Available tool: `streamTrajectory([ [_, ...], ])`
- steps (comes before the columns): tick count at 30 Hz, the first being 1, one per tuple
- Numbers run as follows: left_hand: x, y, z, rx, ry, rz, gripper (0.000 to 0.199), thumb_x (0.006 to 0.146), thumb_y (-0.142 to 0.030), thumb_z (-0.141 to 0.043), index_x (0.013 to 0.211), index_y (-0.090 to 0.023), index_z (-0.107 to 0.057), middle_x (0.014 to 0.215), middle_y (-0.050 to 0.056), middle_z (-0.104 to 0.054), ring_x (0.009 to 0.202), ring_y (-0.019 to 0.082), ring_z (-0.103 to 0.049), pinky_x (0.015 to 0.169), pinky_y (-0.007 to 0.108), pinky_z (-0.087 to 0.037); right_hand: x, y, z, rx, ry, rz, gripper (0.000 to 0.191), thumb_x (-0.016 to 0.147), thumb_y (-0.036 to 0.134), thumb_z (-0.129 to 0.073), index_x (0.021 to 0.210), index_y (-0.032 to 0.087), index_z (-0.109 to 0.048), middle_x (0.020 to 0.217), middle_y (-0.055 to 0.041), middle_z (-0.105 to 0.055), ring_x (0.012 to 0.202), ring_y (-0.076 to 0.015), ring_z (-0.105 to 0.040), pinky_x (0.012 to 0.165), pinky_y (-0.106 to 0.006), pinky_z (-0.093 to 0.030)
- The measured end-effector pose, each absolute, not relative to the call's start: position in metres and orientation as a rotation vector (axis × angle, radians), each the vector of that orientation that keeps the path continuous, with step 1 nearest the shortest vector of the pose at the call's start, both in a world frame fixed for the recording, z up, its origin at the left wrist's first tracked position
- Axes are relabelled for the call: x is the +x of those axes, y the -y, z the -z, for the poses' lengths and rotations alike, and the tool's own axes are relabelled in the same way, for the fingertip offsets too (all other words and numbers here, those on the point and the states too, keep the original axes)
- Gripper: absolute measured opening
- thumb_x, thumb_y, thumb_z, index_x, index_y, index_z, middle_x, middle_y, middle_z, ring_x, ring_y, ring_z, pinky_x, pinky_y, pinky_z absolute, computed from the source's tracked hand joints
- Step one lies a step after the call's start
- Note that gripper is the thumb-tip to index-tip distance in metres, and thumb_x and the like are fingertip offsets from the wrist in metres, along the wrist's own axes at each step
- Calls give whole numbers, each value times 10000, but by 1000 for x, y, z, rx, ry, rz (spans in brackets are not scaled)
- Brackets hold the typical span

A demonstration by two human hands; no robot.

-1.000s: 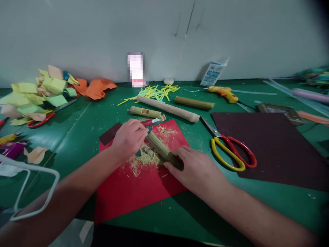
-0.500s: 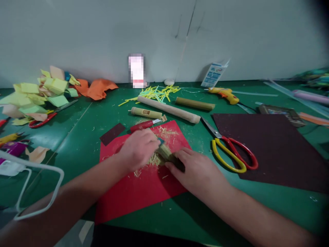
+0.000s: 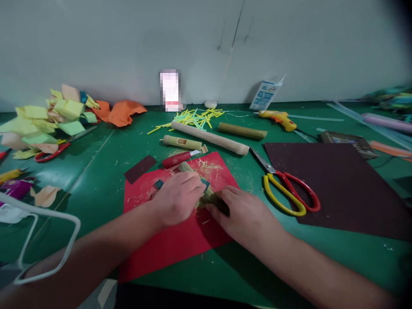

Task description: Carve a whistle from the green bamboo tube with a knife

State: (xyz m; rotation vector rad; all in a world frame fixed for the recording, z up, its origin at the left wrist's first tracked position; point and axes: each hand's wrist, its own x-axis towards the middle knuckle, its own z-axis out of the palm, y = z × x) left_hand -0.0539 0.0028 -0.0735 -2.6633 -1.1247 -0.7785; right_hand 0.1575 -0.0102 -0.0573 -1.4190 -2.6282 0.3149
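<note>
My left hand [image 3: 182, 195] is closed over a dark green strip that looks like sandpaper [image 3: 205, 184], pressing it on a bamboo stick [image 3: 184, 167]. Another dark corner pokes out on that hand's far side. Gripping the near end of the stick is my right hand [image 3: 246, 210], its fingertips partly hidden. Under both hands lies a red sheet [image 3: 154, 257] scattered with pale shavings [image 3: 206, 164]. Just beyond them rests a red-handled craft knife [image 3: 176, 159], near a small brown rectangle of sheet [image 3: 139, 169].
Behind lie a notched bamboo tube [image 3: 174, 142], a long pale stick [image 3: 209, 136] and a darker bamboo piece [image 3: 243, 131]. To the right are scissors [image 3: 272, 171], a large dark brown sheet [image 3: 334, 189] and a yellow glue gun [image 3: 280, 119]. Crumpled paper [image 3: 64, 109] sits left.
My left hand has slid along the bamboo stick toward my right hand, uncovering more of the stick's far end. My right hand keeps its grip.
</note>
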Motion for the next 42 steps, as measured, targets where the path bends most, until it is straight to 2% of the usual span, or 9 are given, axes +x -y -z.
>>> streamTrajectory([
  [5, -53, -3, 72, -2496, 1234, 828, 201, 912, -184, -480, 810, -149, -649, 825, 76, -642, 869, 215, -558, 763, 377, -457, 157, 9, 56, -1473, 2603, -361, 210, 866, 350, -532, 768, 174, -591, 788, -46, -626, 711, -190, -592, 583, -299, -345],
  [8, -51, 0, 73, -2652, 1161, 771, 209, 925, -169, -448, 889, -135, -651, 902, 87, -652, 997, 220, -556, 843, 360, -463, 157, 9, 56, -1469, 2615, -377, 191, 849, 340, -553, 759, 175, -588, 769, -41, -623, 683, -185, -581, 569, -296, -329],
  [13, -56, -2, 74, -2484, 1218, 809, 204, 920, -187, -470, 835, -157, -653, 821, 69, -643, 924, 229, -556, 804, 402, -452, 157, 9, 56, -1464, 2585, -376, 212, 855, 350, -547, 732, 180, -578, 755, -35, -617, 664, -170, -565, 557, -286, -317],
  [17, -51, 4, 75, -2661, 1159, 785, 192, 914, -143, -454, 929, -134, -646, 963, 95, -648, 1036, 231, -541, 849, 376, -465, 157, 10, 55, -1430, 2607, -374, 189, 842, 330, -558, 730, 178, -577, 741, -32, -616, 640, -161, -558, 545, -283, -309],
  [23, -65, -8, 72, -2474, 1274, 868, 157, 907, -184, -515, 880, -160, -668, 853, 72, -647, 952, 226, -556, 797, 394, -466, 158, 9, 55, -1450, 2603, -350, 211, 871, 343, -512, 744, 184, -568, 757, -38, -613, 673, -179, -578, 549, -291, -319],
  [29, -78, -17, 72, -2424, 1391, 883, 170, 909, -204, -517, 850, -142, -665, 860, 80, -632, 890, 212, -558, 773, 382, -468, 160, 11, 55, -1474, 2558, -347, 235, 781, 358, -622, 927, 184, -562, 907, -50, -633, 734, -213, -610, 548, -298, -342],
  [34, -66, -10, 72, -2479, 1305, 918, 164, 908, -194, -512, 872, -154, -668, 857, 77, -637, 905, 216, -565, 780, 395, -480, 160, 12, 59, -1421, 2566, -347, 123, 803, 298, -576, 829, 180, -556, 825, -42, -624, 690, -189, -598, 558, -294, -347],
  [39, -47, 4, 71, -2654, 1107, 884, 174, 919, -156, -483, 906, -145, -656, 881, 74, -655, 957, 216, -566, 838, 380, -487, 160, 12, 62, -1383, 2557, -336, 99, 792, 282, -567, 803, 185, -548, 794, -35, -628, 670, -174, -584, 555, -283, -331],
  [42, -51, 0, 71, -2549, 1151, 846, 169, 916, -160, -495, 878, -135, -657, 838, 76, -656, 924, 224, -564, 827, 395, -478, 160, 12, 61, -1402, 2548, -338, 111, 798, 296, -566, 792, 188, -545, 782, -34, -624, 662, -171, -578, 553, -282, -322],
])
